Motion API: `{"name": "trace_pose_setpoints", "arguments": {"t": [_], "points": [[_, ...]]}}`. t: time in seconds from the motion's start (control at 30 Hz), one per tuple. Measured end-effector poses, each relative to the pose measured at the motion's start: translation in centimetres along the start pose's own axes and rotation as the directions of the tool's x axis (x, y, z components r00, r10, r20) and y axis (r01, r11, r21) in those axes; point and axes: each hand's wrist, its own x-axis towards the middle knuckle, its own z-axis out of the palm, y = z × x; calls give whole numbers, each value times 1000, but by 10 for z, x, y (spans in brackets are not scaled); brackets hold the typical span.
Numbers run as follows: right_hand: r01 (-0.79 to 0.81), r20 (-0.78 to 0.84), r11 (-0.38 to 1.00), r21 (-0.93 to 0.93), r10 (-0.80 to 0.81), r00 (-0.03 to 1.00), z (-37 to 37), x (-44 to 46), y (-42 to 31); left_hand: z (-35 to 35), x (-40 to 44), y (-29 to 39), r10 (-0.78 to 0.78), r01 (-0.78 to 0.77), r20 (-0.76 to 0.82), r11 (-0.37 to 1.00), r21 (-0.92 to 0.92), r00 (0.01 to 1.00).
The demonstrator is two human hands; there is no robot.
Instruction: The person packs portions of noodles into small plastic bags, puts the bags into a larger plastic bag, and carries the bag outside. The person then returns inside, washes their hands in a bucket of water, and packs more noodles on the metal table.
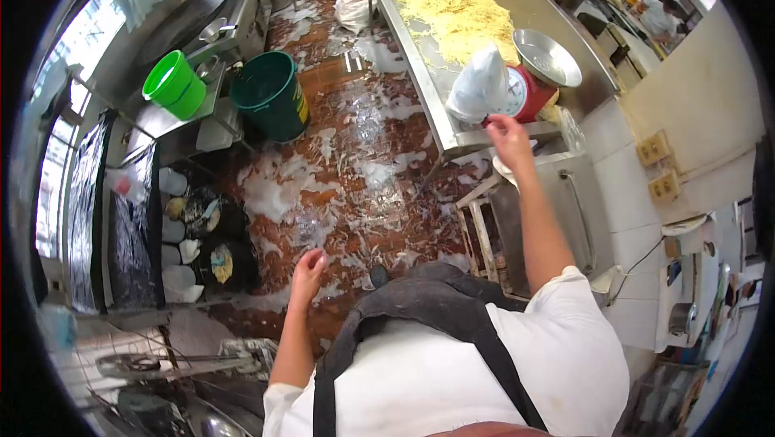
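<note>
My right hand [510, 143] is over the near end of the steel table, just in front of a red dial scale [542, 96]. Its fingers look slightly parted, with nothing visible in them. A white, filled plastic bag [479, 88] stands beside the scale's dial, close to those fingertips; I see no clear grip on it. The scale carries a round metal pan [549, 58]. Behind it, a long heap of yellow noodles [444, 5] covers much of the table [420, 62]. My left hand [307, 274] hangs over the wet floor, fingers loosely curled around nothing visible.
A dark green bin [270, 98] and a bright green bucket [175, 86] are on the left, the bucket on a metal stand. Foam and scraps cover the red floor [355, 187]. A steel cabinet [565, 211] stands below my right arm. White bags [352, 11] sit farther back.
</note>
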Motion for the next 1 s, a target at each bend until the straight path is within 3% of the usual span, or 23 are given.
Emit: {"name": "trace_pose_setpoints", "arguments": {"t": [0.1,0.2,0.3,0.43,0.47,0.57,0.63,0.7,0.73,0.8,0.9,0.93,1.0], "points": [[33,-129,995,-97,-46,991,-3,55,40,13,91,90,75,-81,214,996,21,974],[-39,-173,981,-188,6,985,1,94,57,35,178,148,218,-211,321,976,-58,922],[-263,-179,920,-290,217,960,16,136,82,49,250,190,203,-184,408,979,-85,890],[-276,-205,863,-423,206,957,28,173,107,36,319,201,87,-96,395,995,5,915],[-255,-193,863,-437,187,963,28,181,116,25,347,166,115,-124,386,992,-3,915],[-299,-166,845,-443,250,954,27,200,109,-12,377,144,-78,89,305,996,-21,949],[-330,-181,829,-451,278,943,18,215,93,-36,398,127,-194,172,248,979,109,949],[-353,-227,810,-469,276,934,11,223,84,-58,421,88,-306,304,243,951,45,920],[-401,-248,805,-438,320,914,7,231,72,-65,441,81,-362,369,244,929,18,900],[-502,-286,781,-371,418,862,1,245,40,-73,491,93,-387,351,271,921,171,881],[-512,-452,803,-305,351,820,6,270,-3,-79,578,137,-315,221,324,929,295,892],[-561,-521,807,-183,404,752,10,278,-2,-86,632,122,-171,120,407,982,149,897],[-499,-576,862,-88,364,732,19,296,-27,-55,674,230,-166,156,409,986,58,897]]}}
